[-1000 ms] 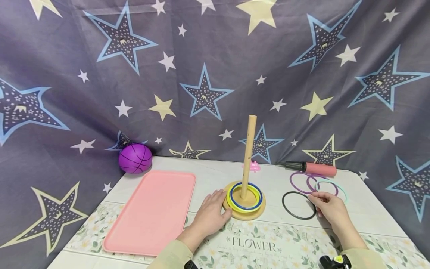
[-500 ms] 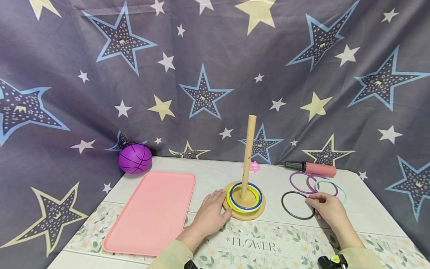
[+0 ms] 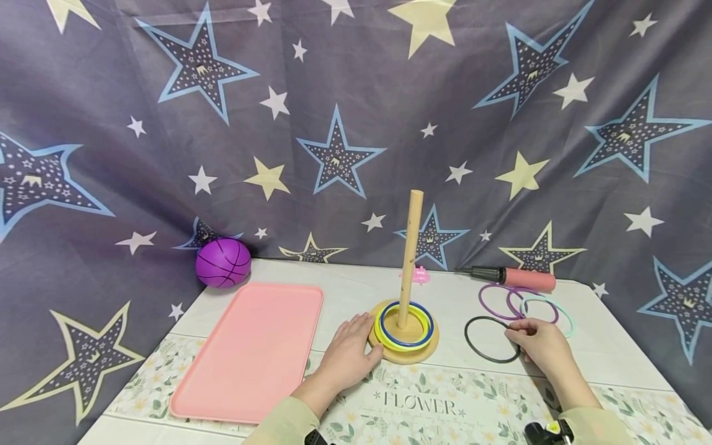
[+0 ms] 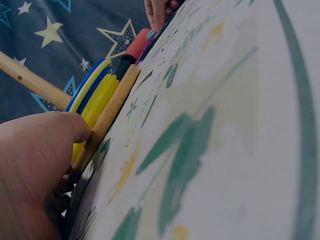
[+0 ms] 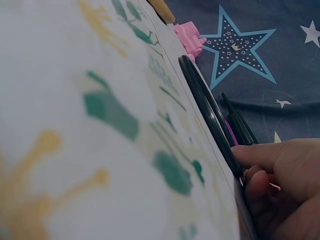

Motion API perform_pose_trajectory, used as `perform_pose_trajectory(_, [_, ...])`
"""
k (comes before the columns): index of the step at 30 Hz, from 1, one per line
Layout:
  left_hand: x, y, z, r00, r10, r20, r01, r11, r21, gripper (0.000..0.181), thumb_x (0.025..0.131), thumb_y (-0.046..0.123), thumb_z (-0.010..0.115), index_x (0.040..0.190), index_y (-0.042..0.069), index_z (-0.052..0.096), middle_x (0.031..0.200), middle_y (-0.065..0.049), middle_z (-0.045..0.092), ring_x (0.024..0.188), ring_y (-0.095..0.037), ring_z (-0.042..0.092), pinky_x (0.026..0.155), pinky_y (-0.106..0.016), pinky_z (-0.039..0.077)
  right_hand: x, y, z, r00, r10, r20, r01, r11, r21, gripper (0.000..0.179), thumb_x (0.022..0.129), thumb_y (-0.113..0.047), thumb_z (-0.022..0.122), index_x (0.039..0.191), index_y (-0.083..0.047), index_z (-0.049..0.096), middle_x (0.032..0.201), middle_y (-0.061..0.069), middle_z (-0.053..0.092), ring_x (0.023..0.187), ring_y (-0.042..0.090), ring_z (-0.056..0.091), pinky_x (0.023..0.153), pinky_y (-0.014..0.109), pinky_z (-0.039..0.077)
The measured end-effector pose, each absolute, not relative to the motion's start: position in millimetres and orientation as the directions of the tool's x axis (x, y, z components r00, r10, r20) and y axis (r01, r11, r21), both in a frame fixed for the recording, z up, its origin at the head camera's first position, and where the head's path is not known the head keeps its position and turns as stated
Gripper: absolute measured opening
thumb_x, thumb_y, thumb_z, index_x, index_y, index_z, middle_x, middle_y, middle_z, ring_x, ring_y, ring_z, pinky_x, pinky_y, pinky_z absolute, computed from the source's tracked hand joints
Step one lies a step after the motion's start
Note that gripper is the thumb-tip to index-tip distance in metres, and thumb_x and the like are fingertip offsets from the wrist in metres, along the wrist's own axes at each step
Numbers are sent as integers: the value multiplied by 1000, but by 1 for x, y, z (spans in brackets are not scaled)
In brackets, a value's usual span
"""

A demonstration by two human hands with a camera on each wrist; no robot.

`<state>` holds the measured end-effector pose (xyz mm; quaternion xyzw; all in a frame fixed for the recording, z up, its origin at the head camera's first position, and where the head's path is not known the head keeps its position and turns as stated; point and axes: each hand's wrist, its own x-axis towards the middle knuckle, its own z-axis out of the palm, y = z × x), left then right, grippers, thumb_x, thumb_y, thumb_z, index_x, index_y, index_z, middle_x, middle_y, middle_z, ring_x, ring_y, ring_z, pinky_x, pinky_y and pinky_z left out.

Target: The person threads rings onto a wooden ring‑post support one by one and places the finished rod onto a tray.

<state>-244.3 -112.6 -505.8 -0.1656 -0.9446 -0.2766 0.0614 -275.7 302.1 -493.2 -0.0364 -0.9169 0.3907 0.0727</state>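
A wooden post point(image 3: 412, 259) stands upright on a round wooden base point(image 3: 397, 358). Around its foot lie a blue ring point(image 3: 385, 334) and yellow rings point(image 4: 100, 97). My left hand point(image 3: 346, 353) rests along the base's left edge, fingers fairly straight, thumb touching the rim in the left wrist view; its other fingers are mostly hidden there. Farther right, my right hand point(image 3: 547, 349) pinches the right edge of a black ring point(image 3: 477, 351) between thumb and finger. That ring lies flat, or nearly so, on the table; the right wrist view shows the black ring point(image 5: 210, 115) edge-on.
Purple rings point(image 3: 483, 303) and a light teal ring point(image 3: 568, 318) overlap behind my right hand. Behind them lies a pink and black hand pump point(image 3: 528, 279). A small pink toy point(image 3: 421, 275) sits behind the post. At left are a pink tray point(image 3: 250, 352) and a purple ball point(image 3: 224, 262).
My right hand has shifted very slightly left at the black ring's edge. The left hand, the post and the rings on the base look the same.
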Motion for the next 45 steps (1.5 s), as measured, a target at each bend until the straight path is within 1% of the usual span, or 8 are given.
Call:
perform_pose_trajectory(10, [-245,-113,-504,-940,272,208,341,792,506,70,108,33,61,165,-3,45,171,-22,43,163,-39,34,136,-56,20,-277,301,-494,-988,100,115,-10,712,-702,20,101,-21,80,107,-2,79,74,0,65,59,18,60,56,31,48])
perform_pose_trajectory(19, [-245,-114,-503,-937,275,217,349,793,500,69,108,33,61,165,-3,46,171,-22,44,162,-39,35,136,-56,20,-277,300,-493,-989,97,112,-8,722,-692,20,102,-23,76,104,-3,81,81,0,72,61,20,62,55,31,51])
perform_pose_trajectory(21, [-245,-114,-503,-936,275,218,349,792,501,69,108,33,61,165,-3,46,171,-22,44,162,-39,35,136,-56,20,-276,300,-492,-987,94,130,-20,731,-682,20,102,-23,77,103,-4,81,83,1,74,64,19,62,57,33,50])
perform_pose_trajectory(24, [-245,-114,-503,-937,273,218,348,792,502,69,108,32,61,165,-3,46,171,-22,44,162,-39,35,136,-56,20,-276,299,-493,-981,88,171,-46,754,-655,18,103,-24,78,100,-6,82,89,3,78,74,19,64,67,36,51])
perform_pose_trajectory(28, [-245,-113,-504,-937,274,215,347,791,504,69,108,32,61,165,-3,46,171,-22,44,162,-39,35,136,-56,20,-277,300,-495,-974,84,208,-70,769,-636,18,104,-24,77,101,-6,82,96,6,79,86,20,66,77,41,50])
perform_pose_trajectory(35, [-245,-113,-504,-936,278,217,351,787,507,69,108,32,61,164,-4,46,170,-22,45,162,-39,35,136,-56,21,-276,302,-498,-968,64,244,-108,768,-631,17,107,-21,75,105,-5,80,99,7,78,90,22,67,81,43,52])
perform_pose_trajectory(40, [-244,-113,-504,-936,278,216,351,787,507,69,108,32,61,164,-4,46,170,-23,45,162,-39,35,135,-56,21,-276,302,-498,-973,73,218,-94,739,-667,20,109,-22,73,111,-3,79,100,8,76,85,20,63,74,36,51])
perform_pose_trajectory(45, [-243,-113,-504,-935,278,219,353,786,508,69,107,32,61,164,-4,47,170,-22,45,162,-39,36,135,-57,21,-276,302,-499,-979,84,188,-81,682,-727,27,112,-19,67,124,3,77,102,11,74,71,17,60,57,29,53])
